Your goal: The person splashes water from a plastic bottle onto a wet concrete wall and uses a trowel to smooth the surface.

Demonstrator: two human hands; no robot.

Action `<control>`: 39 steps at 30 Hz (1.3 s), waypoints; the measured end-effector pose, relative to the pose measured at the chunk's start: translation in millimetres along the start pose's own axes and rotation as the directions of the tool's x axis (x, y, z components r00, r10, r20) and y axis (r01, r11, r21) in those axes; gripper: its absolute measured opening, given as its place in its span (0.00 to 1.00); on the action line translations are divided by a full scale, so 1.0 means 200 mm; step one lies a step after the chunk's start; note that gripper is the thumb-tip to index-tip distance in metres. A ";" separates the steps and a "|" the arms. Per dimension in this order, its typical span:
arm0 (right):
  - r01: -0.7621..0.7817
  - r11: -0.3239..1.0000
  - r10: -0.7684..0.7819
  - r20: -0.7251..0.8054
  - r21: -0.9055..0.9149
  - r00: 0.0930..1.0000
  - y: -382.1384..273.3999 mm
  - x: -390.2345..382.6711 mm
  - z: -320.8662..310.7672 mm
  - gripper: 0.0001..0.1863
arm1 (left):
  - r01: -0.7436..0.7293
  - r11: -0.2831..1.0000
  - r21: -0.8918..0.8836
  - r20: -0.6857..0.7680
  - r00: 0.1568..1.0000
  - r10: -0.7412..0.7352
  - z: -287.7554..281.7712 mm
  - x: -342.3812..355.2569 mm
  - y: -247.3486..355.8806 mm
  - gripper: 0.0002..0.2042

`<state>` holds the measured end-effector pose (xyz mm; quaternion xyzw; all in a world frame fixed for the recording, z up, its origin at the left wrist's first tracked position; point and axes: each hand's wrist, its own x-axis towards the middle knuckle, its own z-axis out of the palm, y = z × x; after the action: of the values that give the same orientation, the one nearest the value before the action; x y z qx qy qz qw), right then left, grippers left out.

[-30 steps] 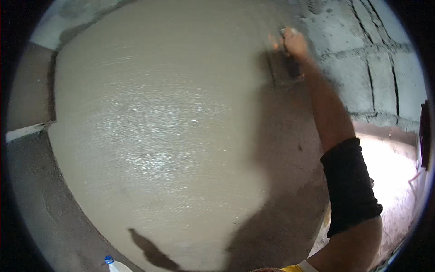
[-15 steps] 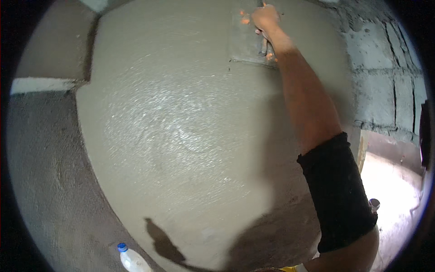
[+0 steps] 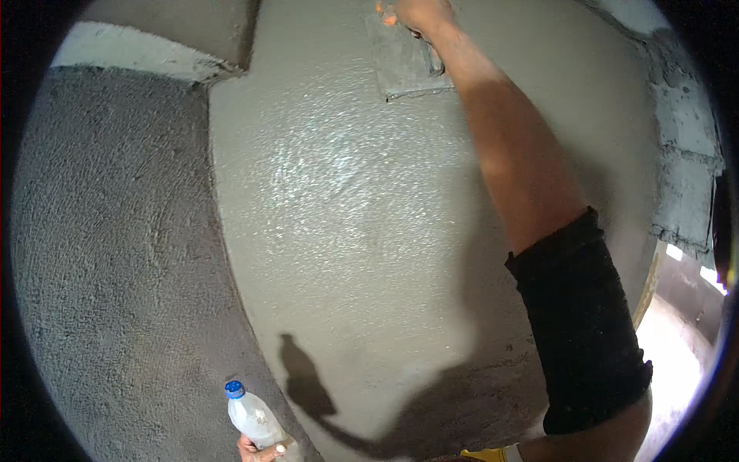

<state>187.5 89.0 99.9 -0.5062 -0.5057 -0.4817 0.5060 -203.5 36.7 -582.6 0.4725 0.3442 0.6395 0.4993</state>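
Note:
At the top of the view, my right hand (image 3: 425,17) grips the handle of a flat rectangular plastering float (image 3: 396,65), which lies against a wet, smooth plastered wall (image 3: 331,231). Orange spots show on the float near my fingers. My right arm, with a black sleeve (image 3: 581,331) pushed up, reaches up from the lower right. Down at the lower left, my left hand (image 3: 262,453) is wrapped round a clear plastic bottle (image 3: 256,420) with a blue cap. The bottle tilts, its cap pointing up and left, and its lower end runs out of the frame.
A rough, darker grey wall (image 3: 123,231) meets the wet plaster in a corner at left, with a pale ledge (image 3: 138,50) above it. Bare grey blocks (image 3: 685,185) line the right side, above a bright opening (image 3: 677,369). Shadows of arm and bottle fall on the plaster.
The view has shifted, so the wall corner now sits further right. The bottle has come further into view, showing my left hand on it. The float appears slightly further left and higher.

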 end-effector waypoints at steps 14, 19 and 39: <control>0.146 0.979 -0.196 0.485 0.140 0.852 -0.16 -0.92 0.09 0.16 | 0.079 0.997 0.004 0.081 0.994 -0.079 -0.03 -0.06 -0.01 0.27; 0.241 0.954 -0.035 0.728 -0.180 0.684 0.14 -1.35 -0.10 0.26 | 0.097 0.995 -0.023 -0.010 0.995 -0.097 -0.21 -0.22 -0.05 0.28; 0.173 0.976 -0.212 0.421 0.128 0.882 0.58 -1.78 -0.27 0.21 | 0.059 0.998 -0.014 0.292 0.955 -0.053 0.42 0.26 -0.17 0.27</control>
<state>295.4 28.3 -256.7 -0.5250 -0.6735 -0.3828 0.3524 -117.2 92.7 -573.2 0.5458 0.2728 0.5525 0.5678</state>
